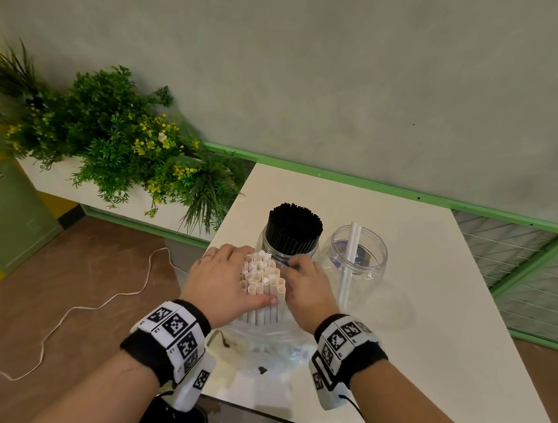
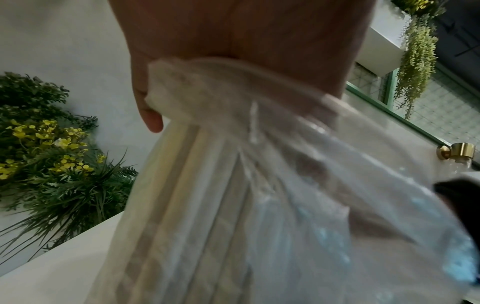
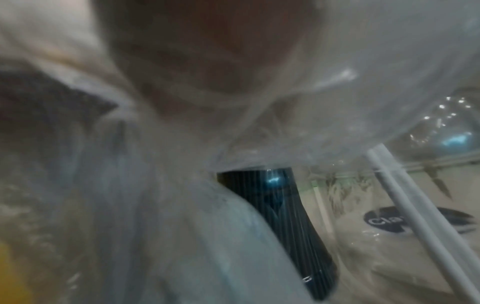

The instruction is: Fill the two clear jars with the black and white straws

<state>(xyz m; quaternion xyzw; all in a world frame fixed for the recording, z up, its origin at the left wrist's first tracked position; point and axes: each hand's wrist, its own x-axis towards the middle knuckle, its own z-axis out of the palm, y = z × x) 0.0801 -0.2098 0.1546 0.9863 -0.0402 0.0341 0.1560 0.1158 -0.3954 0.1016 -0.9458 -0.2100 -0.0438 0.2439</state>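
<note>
A thick bundle of white straws (image 1: 262, 281) stands upright near the table's front left, its lower part inside a crumpled clear plastic bag (image 1: 264, 346). My left hand (image 1: 219, 279) wraps the bundle from the left, thumb across its front. From the right, my right hand (image 1: 306, 287) curls round it. Just behind stands a clear jar (image 1: 263, 243) packed with black straws (image 1: 294, 228). To its right, a second clear jar (image 1: 354, 267) holds two white straws (image 1: 353, 244). The left wrist view shows my palm on the bagged white straws (image 2: 207, 205). Through blurred plastic, the right wrist view shows the black straws (image 3: 285, 216).
The white table (image 1: 411, 315) ends close to my left forearm and at the front. A planter of green plants with yellow flowers (image 1: 113, 144) stands left of the table. A white cord (image 1: 72, 310) lies on the brown floor. A green rail (image 1: 369, 183) runs along the wall behind.
</note>
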